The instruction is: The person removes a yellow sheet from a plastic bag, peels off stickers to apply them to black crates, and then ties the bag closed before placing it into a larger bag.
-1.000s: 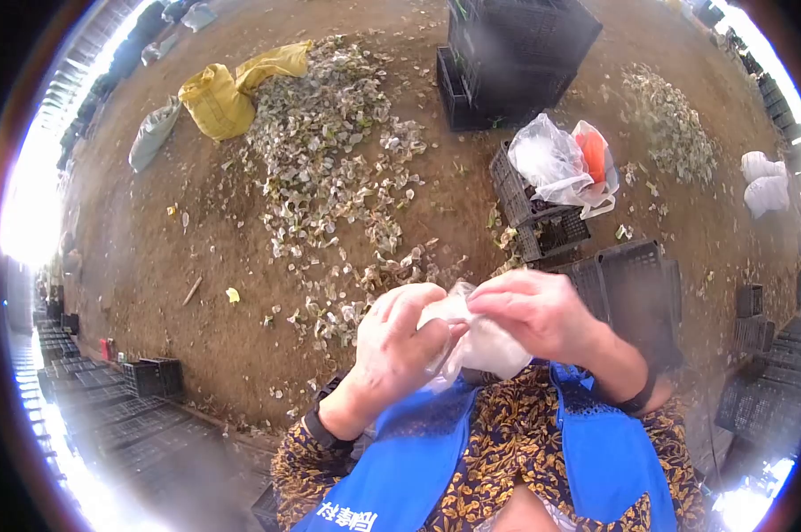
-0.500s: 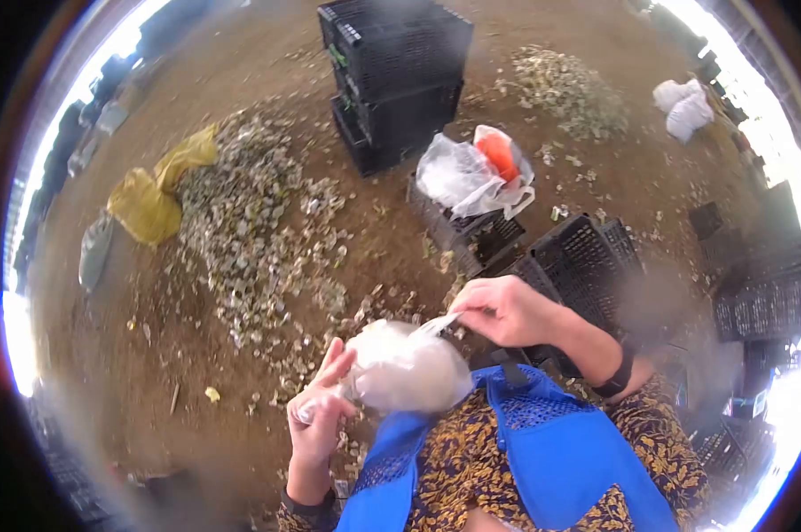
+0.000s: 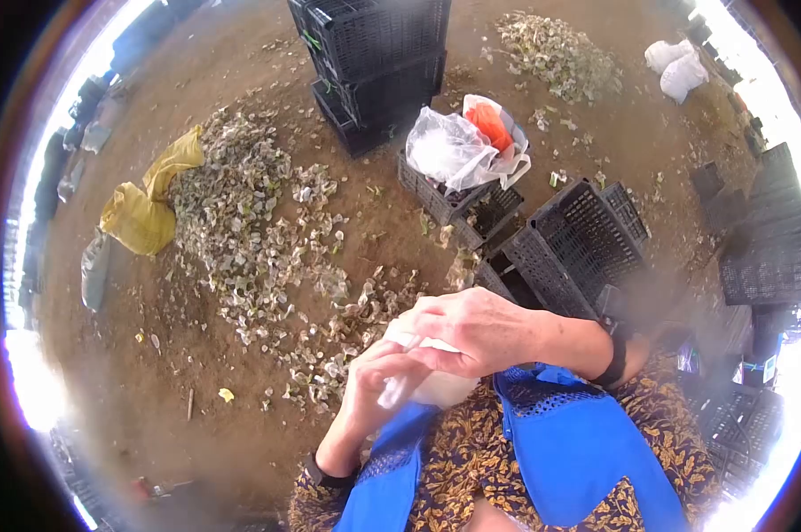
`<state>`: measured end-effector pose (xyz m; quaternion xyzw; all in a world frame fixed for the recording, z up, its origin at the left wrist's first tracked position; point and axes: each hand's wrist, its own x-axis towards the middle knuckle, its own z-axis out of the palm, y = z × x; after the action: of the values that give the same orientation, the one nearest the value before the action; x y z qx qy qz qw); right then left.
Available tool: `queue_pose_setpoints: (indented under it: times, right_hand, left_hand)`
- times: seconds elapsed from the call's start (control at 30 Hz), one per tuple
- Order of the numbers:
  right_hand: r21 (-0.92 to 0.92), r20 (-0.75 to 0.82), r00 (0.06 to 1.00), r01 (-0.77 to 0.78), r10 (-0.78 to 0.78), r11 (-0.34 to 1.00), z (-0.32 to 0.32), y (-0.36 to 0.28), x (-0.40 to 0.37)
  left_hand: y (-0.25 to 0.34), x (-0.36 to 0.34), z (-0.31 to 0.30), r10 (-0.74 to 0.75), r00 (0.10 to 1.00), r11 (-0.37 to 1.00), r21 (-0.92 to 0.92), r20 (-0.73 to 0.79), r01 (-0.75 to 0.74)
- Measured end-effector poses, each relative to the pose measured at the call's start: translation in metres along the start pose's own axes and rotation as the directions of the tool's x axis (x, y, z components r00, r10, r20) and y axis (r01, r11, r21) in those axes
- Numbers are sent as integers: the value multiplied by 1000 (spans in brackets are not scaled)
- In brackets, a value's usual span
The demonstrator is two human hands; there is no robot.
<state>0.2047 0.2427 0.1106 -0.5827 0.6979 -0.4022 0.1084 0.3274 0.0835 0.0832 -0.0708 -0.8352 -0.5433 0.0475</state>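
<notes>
The bag (image 3: pixel 440 388), thin translucent white plastic with a rounded, full shape, sat at lower centre of the frame. The right hand (image 3: pixel 471 330) lay over its top, clasping the film. The left hand (image 3: pixel 378 377) pinched a twisted strip of it at the bag's left side. Black lattice crates (image 3: pixel 578 239) stood just above.

Three black plastic lattice crates (image 3: pixel 374 53) stand in one stack. Just right of the stack sit two low black crates (image 3: pixel 485 222), bearing one clear plastic bag (image 3: pixel 445 151) and one orange bag (image 3: pixel 489 124). Nearer than those lie two tilted black crates (image 3: pixel 578 244).

Left of the stack are one broad heap of pale shells (image 3: pixel 241 222), one yellow sack (image 3: pixel 139 208) and one grey sack (image 3: pixel 94 266).

Right of it are one smaller shell heap (image 3: pixel 556 53), two white sacks (image 3: pixel 675 66) and further dark crates (image 3: pixel 769 257), too blurred to count.

Well nearer than the stack are two hands, left hand (image 3: pixel 378 386) and right hand (image 3: pixel 476 332), on one white translucent plastic bag (image 3: pixel 440 386).
</notes>
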Motion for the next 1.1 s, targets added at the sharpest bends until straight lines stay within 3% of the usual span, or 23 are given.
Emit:
queue_pose_setpoints:
  times: [0.03,0.1,0.13,0.17,0.2,0.23,0.3,0.37,0.43,0.47,0.5,0.53,0.57,0.6,0.63,0.67,0.7,0.77,0.83,0.87,0.9,1.0,1.1]
  right_hand:
    - [-22,24,997,69,-69,997,0,8,-3]
    - [-8,12,999,49,-49,999,-8,17,-8]
    - [21,-8,1000,10,-10,1000,-14,21,-9]
    - [49,-26,999,-29,30,998,-18,27,-10]
    - [-30,-56,997,-55,53,998,-19,32,-12]
    - [-20,-64,996,-65,63,998,-19,37,-15]
    - [-94,-35,987,-162,159,982,-19,46,-20]
    - [-12,-59,978,-202,201,979,-18,61,-22]
    - [161,36,975,-221,218,962,-22,85,-26]
    - [212,115,958,-282,263,936,-29,97,-25]
    - [219,106,957,-286,269,933,-37,110,-22]
    - [210,31,940,-337,339,918,-44,121,-19]
    - [205,-43,911,-394,411,896,-51,131,-17]
    - [205,-16,879,-463,476,862,-63,139,-14]
    - [212,-14,875,-471,484,856,-70,149,-10]
    - [215,-178,864,-433,471,875,-76,160,-4]
    - [210,-338,828,-397,447,894,-82,169,1]
    - [269,-303,817,-420,490,867,-100,191,8]
    - [369,-145,854,-421,499,828,-103,215,8]
    - [525,-2,823,-483,568,701,-103,224,5]
    - [533,-3,818,-485,575,693,-105,232,2]
    - [820,71,750,-419,658,389,-117,247,-1]
    - [757,92,732,-492,675,431,-133,261,-1]
  left_hand:
    - [-3,3,0,96,994,994,47,46,-98]
    - [-12,6,3,79,992,997,13,102,-81]
    - [-13,6,10,-88,996,945,-316,5,85]
    - [-14,9,17,-279,960,761,-618,-33,200]
    - [-7,21,18,-382,924,734,-615,-25,287]
    - [-10,27,17,-390,921,733,-610,-13,301]
    - [-19,39,15,-617,786,691,-441,53,572]
    - [-21,61,15,-659,746,634,-467,90,616]
    - [-33,81,18,-671,729,458,-697,137,552]
    - [-35,95,19,-668,728,467,-675,153,571]
    - [-46,105,24,-626,772,577,-599,112,555]
    - [-56,120,27,-482,876,821,-348,3,453]
    - [-63,133,30,-293,955,955,-56,-40,291]
    - [-60,152,30,-301,953,952,-57,-22,300]
    - [-52,176,28,-179,984,978,110,3,177]
    - [-49,197,28,-58,997,962,270,47,43]
    - [-52,212,30,-67,996,962,269,55,50]
    - [-58,241,33,31,995,964,260,90,-53]
    - [-64,265,38,59,993,961,262,105,-84]
    - [-68,275,38,78,993,963,250,94,-100]
    - [-71,284,39,100,992,964,238,79,-116]
    - [-84,307,43,121,988,976,169,92,-136]
    - [-98,327,45,131,977,982,114,167,-151]
